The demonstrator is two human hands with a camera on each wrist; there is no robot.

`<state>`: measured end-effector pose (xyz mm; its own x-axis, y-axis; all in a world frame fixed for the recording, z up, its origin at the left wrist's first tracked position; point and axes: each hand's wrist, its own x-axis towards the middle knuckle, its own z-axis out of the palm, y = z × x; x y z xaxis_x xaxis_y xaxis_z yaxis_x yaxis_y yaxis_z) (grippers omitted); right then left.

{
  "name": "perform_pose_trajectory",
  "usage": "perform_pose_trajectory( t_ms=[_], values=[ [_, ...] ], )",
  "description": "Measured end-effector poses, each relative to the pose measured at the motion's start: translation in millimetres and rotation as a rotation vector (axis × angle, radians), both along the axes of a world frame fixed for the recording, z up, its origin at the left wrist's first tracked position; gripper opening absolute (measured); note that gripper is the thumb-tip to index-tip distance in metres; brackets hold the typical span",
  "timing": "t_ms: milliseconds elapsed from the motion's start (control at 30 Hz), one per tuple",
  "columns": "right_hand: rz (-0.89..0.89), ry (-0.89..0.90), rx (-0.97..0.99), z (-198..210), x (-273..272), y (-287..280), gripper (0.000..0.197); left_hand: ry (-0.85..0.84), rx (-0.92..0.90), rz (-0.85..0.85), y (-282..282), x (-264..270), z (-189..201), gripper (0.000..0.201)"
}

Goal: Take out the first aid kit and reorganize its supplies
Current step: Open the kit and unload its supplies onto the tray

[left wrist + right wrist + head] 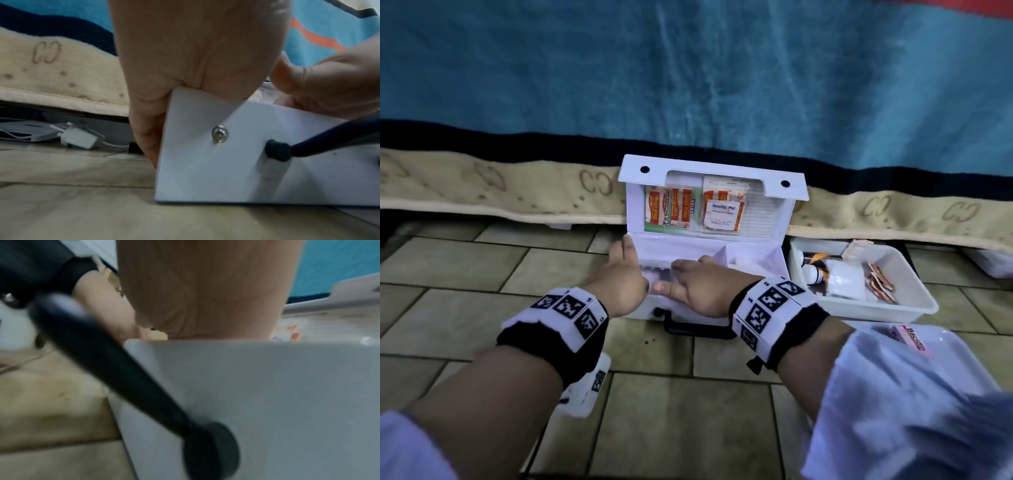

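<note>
White first aid box (753, 255) is standing open on the tiled floor (482, 267), its lid (714, 192) propped upright against the blue blanket (688, 68) hanging behind it. Plaster packets (669, 209) and an alcohol pad sachet (722, 214) are being kept in the lid's pocket. The box's left end is being gripped by the left hand (625, 274): in the left wrist view the thumb is lying over the top corner and the fingers (147, 134) are curling down the outer side wall. The right hand (700, 282) is being held over the box's left compartment with fingers reaching in flat and loosely spread; whether anything is being pinched beneath them cannot be told, since the palm is covering the contents. A black carry handle (698, 329) is hanging from the box's near face. A white tray (914, 308) is sitting just right of the box, with a small bottle (813, 274), a white packet (842, 281) and orange sachets (880, 282) lying in it. A pink-labelled packet (912, 337) is lying nearer, beside the right sleeve (893, 411). A white plug (79, 138) is lying under the blanket's edge.
</note>
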<state>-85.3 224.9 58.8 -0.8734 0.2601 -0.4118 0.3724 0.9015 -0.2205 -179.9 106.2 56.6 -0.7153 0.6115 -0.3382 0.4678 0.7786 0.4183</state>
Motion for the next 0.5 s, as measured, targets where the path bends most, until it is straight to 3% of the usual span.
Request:
perform_pose_trajectory(
  t_ms=[67,200,333,400,500],
  values=[
    [-0.045,0.146,-0.067,17,14,-1,0.074,-0.003,0.007,0.004,0,-1,-1,0.077],
    [-0.217,0.545,-0.246,36,52,1,0.045,0.032,0.015,-0.004,0,-3,-4,0.074],
    [-0.585,1.024,-0.194,50,117,10,0.01,0.027,-0.002,-0.025,-2,-4,-1,0.074],
    [-0.82,1.169,-0.285,60,156,18,0.009,0.035,-0.039,-0.021,-2,-4,2,0.074],
    [-1.041,1.303,-0.307,70,213,36,0.012,0.242,-0.08,-0.021,0,3,4,0.068]
  ],
)
